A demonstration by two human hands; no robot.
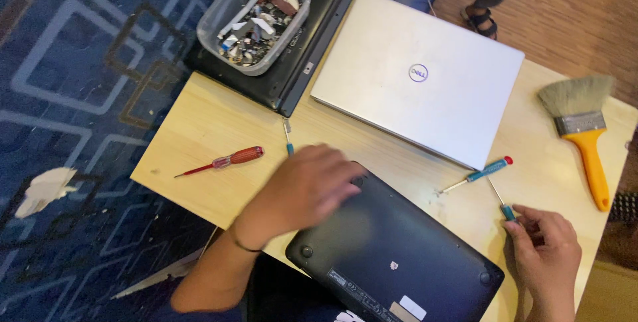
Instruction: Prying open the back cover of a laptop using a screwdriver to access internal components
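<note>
While our left hand (302, 189) lies open, pressing the dark laptop (392, 252) flat, our right hand (545, 249) should keep its pinch on the small screwdriver (502, 204) upright and firm.

Bare wood lies open at the table's (193, 129) near-left part, broken only by the red screwdriver (229, 160). The silver laptop (419, 76) and the black laptop (392, 249) leave a narrow lane between them, where two blue screwdrivers (480, 174) lie. The paintbrush (583, 132) takes up the right edge, and the parts tub (256, 16) blocks the far-left corner.
</note>
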